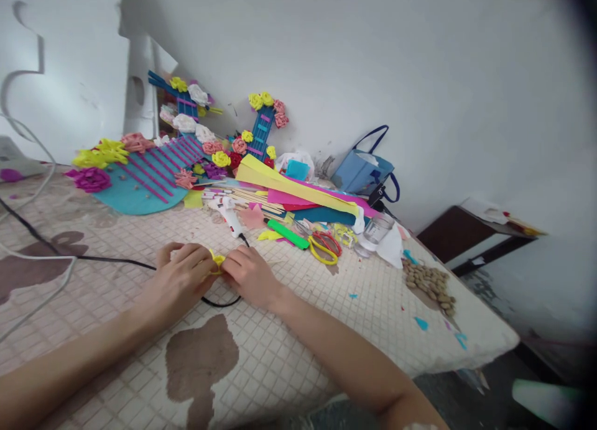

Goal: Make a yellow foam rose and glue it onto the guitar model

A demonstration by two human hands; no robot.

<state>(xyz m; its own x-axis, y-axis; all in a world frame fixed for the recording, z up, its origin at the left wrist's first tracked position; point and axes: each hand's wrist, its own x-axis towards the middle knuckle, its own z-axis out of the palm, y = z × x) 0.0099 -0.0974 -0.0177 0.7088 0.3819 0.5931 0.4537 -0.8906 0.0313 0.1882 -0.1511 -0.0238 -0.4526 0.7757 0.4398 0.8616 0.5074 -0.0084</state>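
Both forearms are laid across the checked table cover (pixel 261 361), converging mid-table. Left hand (pixel 180 279) and right hand (pixel 249 273) are closed together on a small yellow foam piece (pixel 216 260), pinched between the fingertips of both; most of it is hidden by the fingers, so its shape cannot be told. A black cable (pixel 116 260) is routed under the hands.

Just beyond the hands a white glue gun (pixel 227 212) is laid on the cover. To its right: green marker (pixel 288 234), yellow-handled scissors (pixel 323 248) with red-handled scissors (pixel 330 240) touching them, then a clear glass (pixel 377 230). Peanuts (pixel 429 284) are piled near the right edge.

Further back, stacked foam sheets (pixel 298 191) in yellow, pink and teal are seen, and a teal fan-shaped board (pixel 144 184) edged with foam flowers. A blue bag (pixel 361 169) is set against the wall (pixel 373 63).
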